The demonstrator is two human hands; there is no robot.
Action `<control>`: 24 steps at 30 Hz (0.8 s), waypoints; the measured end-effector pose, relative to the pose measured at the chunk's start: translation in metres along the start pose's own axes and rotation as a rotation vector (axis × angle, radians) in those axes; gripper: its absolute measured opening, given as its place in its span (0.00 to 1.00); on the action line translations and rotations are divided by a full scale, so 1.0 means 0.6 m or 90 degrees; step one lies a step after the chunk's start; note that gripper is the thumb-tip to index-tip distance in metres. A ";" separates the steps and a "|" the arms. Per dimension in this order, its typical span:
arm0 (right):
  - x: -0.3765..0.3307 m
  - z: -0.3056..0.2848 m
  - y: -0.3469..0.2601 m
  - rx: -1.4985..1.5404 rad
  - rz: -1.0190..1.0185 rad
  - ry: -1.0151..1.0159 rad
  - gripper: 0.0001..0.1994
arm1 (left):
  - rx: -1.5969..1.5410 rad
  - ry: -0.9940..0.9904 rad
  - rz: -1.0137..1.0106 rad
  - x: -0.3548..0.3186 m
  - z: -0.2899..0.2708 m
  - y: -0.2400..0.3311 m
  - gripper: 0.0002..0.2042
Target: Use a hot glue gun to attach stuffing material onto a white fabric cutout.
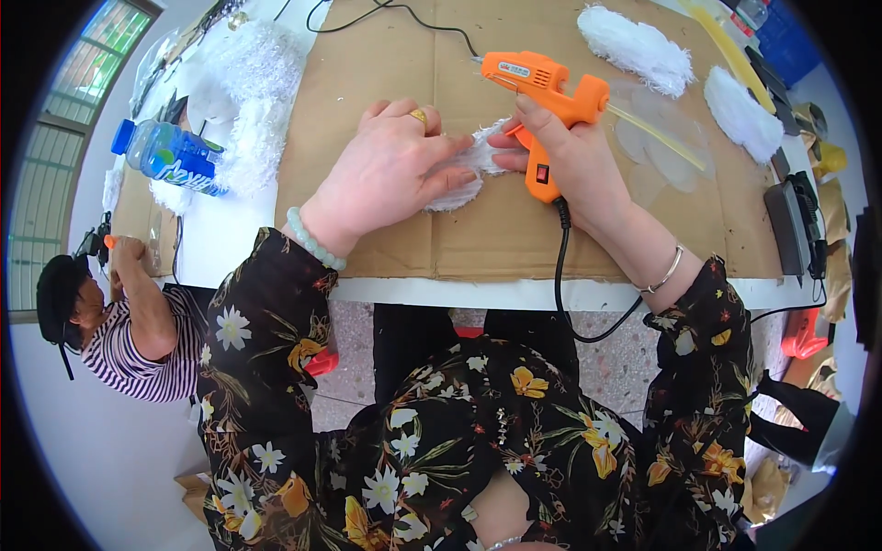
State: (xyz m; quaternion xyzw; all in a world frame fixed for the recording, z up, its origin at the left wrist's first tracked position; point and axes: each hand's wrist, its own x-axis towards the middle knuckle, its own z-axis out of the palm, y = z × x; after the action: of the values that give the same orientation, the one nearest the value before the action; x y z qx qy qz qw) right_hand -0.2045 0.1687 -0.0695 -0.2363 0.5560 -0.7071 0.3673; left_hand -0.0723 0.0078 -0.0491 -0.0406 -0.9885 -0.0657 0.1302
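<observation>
My right hand (588, 161) is wrapped round the handle of an orange hot glue gun (544, 78), whose nozzle points left, away from the work. A long translucent glue stick (657, 138) juts from its back end. Some fingertips of that hand also reach the edge of a white fuzzy fabric piece (457, 196). With thumb and fingers my left hand (381, 174) grips this same piece, pressing it against the cardboard. Part of the fabric is hidden under the left fingers. Beside my right hand lie clear oval plastic sheets (675, 174).
A brown cardboard sheet (386, 64) covers the table. Two white fuzzy ovals, one (636, 48) farther back, lie at right. A blue-labelled bottle (175, 154) lies by a white fuzzy heap (257, 73) at left. The gun's cord (562, 275) hangs over the front edge. A co-worker (129, 340) sits left.
</observation>
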 end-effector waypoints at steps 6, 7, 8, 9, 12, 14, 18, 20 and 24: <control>-0.001 -0.017 -0.010 0.003 -0.024 0.055 0.16 | 0.108 0.012 0.081 0.015 -0.007 0.016 0.15; 0.000 -0.022 -0.010 -0.005 -0.033 0.058 0.16 | 0.122 0.007 0.091 0.017 -0.008 0.018 0.15; 0.000 -0.023 -0.010 -0.005 -0.034 0.059 0.16 | 0.121 0.007 0.092 0.019 -0.007 0.017 0.15; 0.001 -0.023 -0.010 0.010 -0.011 0.065 0.16 | 0.110 0.025 0.091 0.022 -0.005 0.016 0.15; -0.002 -0.023 -0.014 0.026 0.010 0.079 0.16 | 0.050 0.084 0.065 0.034 0.001 0.008 0.15; -0.002 -0.022 -0.013 0.030 0.012 0.083 0.16 | 0.003 0.122 0.033 0.040 0.006 0.000 0.15; -0.001 -0.022 -0.012 0.037 0.010 0.074 0.16 | -0.238 0.073 -0.133 0.045 0.017 -0.004 0.17; 0.000 -0.024 -0.010 0.041 0.012 0.076 0.15 | -0.299 0.086 -0.125 0.048 0.021 -0.002 0.19; 0.001 -0.022 -0.011 0.047 0.025 0.070 0.15 | -0.323 0.039 -0.072 0.042 0.020 0.001 0.22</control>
State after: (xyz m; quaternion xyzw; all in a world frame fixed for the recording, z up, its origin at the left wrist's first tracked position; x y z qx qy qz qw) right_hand -0.2164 0.1769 -0.0667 -0.1721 0.5536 -0.7318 0.3584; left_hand -0.0993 0.0114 -0.0537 -0.0147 -0.9367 -0.3198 0.1421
